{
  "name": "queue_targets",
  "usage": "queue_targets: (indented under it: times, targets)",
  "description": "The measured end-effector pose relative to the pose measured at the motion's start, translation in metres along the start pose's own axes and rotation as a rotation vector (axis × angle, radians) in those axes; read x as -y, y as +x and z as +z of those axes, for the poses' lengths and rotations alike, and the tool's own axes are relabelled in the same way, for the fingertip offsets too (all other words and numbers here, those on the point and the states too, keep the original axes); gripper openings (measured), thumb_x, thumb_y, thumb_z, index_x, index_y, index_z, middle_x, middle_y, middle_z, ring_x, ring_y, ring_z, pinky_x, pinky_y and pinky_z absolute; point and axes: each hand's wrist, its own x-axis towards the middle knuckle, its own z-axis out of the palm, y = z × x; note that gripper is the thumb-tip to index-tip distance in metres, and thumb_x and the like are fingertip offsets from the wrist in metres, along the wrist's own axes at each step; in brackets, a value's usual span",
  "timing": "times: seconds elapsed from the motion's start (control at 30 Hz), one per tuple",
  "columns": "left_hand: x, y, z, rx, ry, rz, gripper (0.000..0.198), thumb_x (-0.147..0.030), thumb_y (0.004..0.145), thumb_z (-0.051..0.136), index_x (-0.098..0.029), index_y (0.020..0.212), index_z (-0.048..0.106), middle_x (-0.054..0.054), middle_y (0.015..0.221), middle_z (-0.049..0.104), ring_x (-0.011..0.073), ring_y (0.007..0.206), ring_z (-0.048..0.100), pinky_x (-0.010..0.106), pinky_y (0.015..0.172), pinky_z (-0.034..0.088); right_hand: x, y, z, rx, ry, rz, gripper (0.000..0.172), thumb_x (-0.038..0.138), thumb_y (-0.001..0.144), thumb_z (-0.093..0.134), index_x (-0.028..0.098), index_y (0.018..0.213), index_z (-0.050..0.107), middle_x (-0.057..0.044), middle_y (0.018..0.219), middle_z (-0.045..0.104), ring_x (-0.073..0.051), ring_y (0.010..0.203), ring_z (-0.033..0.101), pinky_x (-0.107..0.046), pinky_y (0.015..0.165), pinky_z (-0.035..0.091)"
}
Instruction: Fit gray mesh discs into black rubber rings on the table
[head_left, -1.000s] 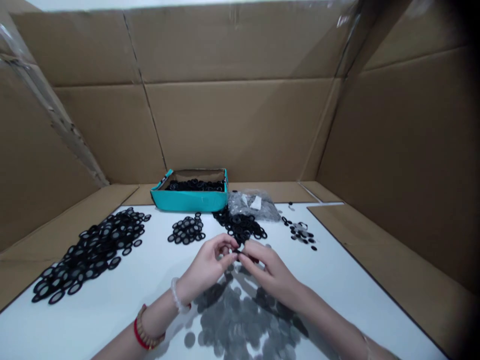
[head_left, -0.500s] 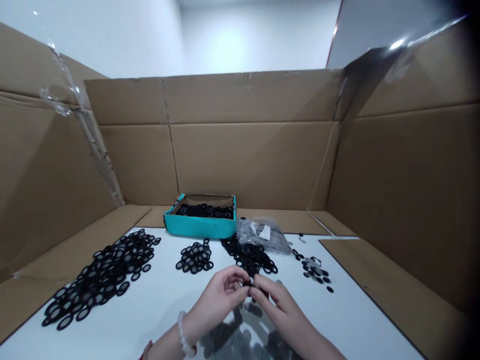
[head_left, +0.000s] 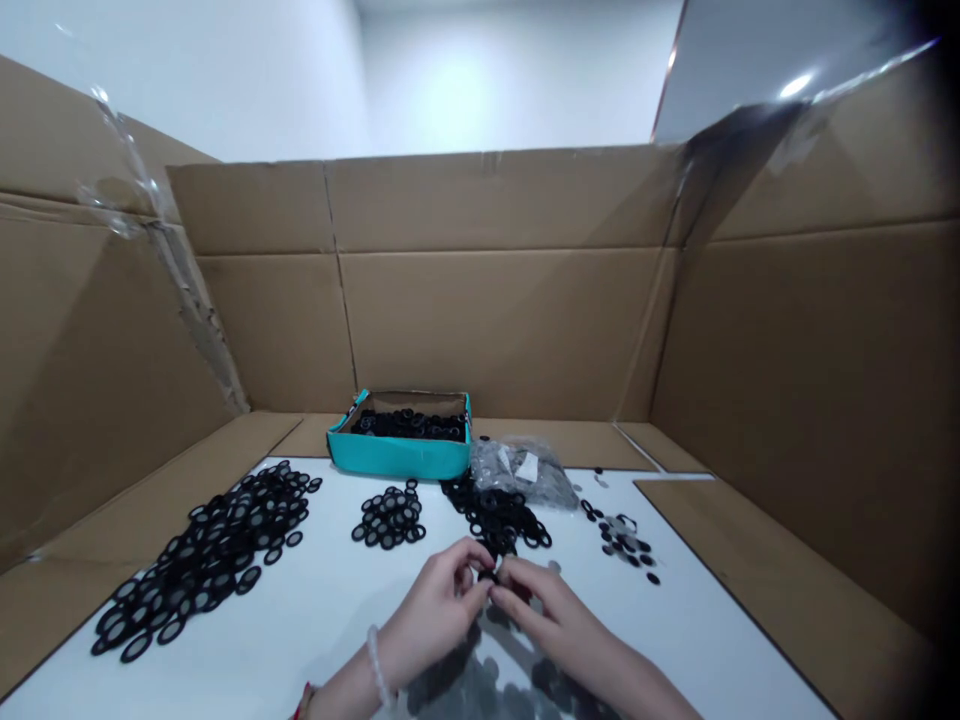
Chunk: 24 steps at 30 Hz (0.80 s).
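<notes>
A small black ring (head_left: pixel 487 577) is pinched between the thumb and fingers of my left hand (head_left: pixel 439 600). My right hand (head_left: pixel 551 605) is closed too, its thumb and fingertips meeting the ring from the right; the fingers partly hide it. Just beyond my hands lies a pile of black rings (head_left: pixel 502 517). Below them, clear plastic with grey and black discs (head_left: pixel 517 690) is partly covered by my forearms. A smaller heap of black rings with greyish centres (head_left: pixel 388 517) lies left of the pile.
At the back stands a teal box (head_left: pixel 401 458) with many black rings inside. Beside it rests a clear plastic bag (head_left: pixel 525 475). A large spread of rings (head_left: pixel 210 550) covers the left side, and loose discs (head_left: pixel 628 540) lie right. Cardboard walls (head_left: pixel 495 330) enclose the white table (head_left: pixel 720 650).
Both hands have shifted slightly down and left, still together at the ring. The black ring shows a little more between the fingertips. The view has tilted slightly.
</notes>
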Motion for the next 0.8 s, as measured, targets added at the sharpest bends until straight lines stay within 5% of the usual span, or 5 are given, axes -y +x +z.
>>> queue_targets:
  times: [0.37,0.57,0.8]
  targets:
    - [-0.011,0.0,0.002,-0.172,0.032,0.071,0.008,-0.017,0.073,0.056,-0.017,0.08,0.054,-0.002,0.07,0.049,0.012,0.061,0.041,0.023,0.06,0.035,0.008,0.001,0.0,-0.137,0.098,-0.059,0.033,0.034,0.09,0.044,0.018,0.061,0.038,0.004,0.062,0.039,-0.012,0.061,0.038,-0.023,0.056,0.028]
    - [-0.019,0.002,-0.011,0.044,-0.285,-0.11,0.023,-0.028,0.065,0.07,-0.013,0.079,0.059,0.0,0.065,0.055,0.0121,0.06,0.05,0.023,0.057,0.037,0.007,0.002,-0.004,-0.096,0.204,-0.06,0.031,0.039,0.089,0.045,0.017,0.066,0.047,0.003,0.064,0.043,-0.012,0.061,0.04,-0.023,0.056,0.029]
    - [-0.011,0.002,-0.013,-0.026,-0.35,-0.128,0.032,-0.033,0.067,0.069,-0.013,0.09,0.061,0.002,0.071,0.06,0.0129,0.065,0.055,0.023,0.061,0.041,-0.001,0.007,-0.006,-0.088,0.227,-0.036,0.034,0.044,0.089,0.044,0.017,0.071,0.053,0.002,0.065,0.046,-0.013,0.062,0.043,-0.023,0.058,0.031]
